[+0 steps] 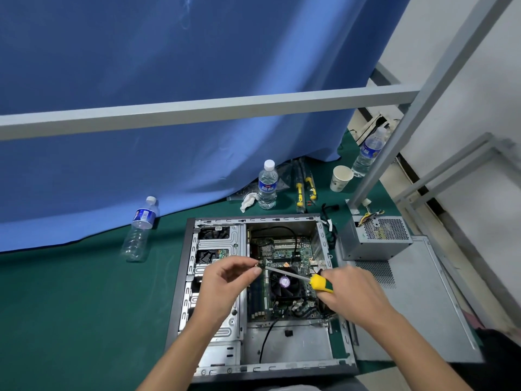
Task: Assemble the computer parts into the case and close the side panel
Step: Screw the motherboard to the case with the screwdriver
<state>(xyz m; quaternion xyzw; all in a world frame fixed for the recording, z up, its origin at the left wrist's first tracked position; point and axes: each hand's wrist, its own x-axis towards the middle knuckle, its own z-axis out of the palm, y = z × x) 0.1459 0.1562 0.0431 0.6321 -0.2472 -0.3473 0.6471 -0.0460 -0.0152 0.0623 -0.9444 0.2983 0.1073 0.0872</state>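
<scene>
The open computer case (183, 280) lies on its side on the green mat, with the motherboard (284, 249) and a CPU fan (284, 283) inside. My right hand (352, 292) grips a screwdriver (320, 283) by its yellow-green handle, the shaft pointing left. My left hand (225, 280) pinches a small screw-like part at the shaft's tip, above the board. The power supply (375, 241) stands outside the case at the right, on the grey side panel (417, 303) that lies flat beside the case.
Three water bottles stand on the mat: one (139, 230) at the left, one (267, 184) behind the case, one (369, 152) at the far right. A paper cup (340, 178), yellow-handled tools (300, 190) and a tissue (248, 200) lie behind. A grey metal frame (197, 108) crosses overhead.
</scene>
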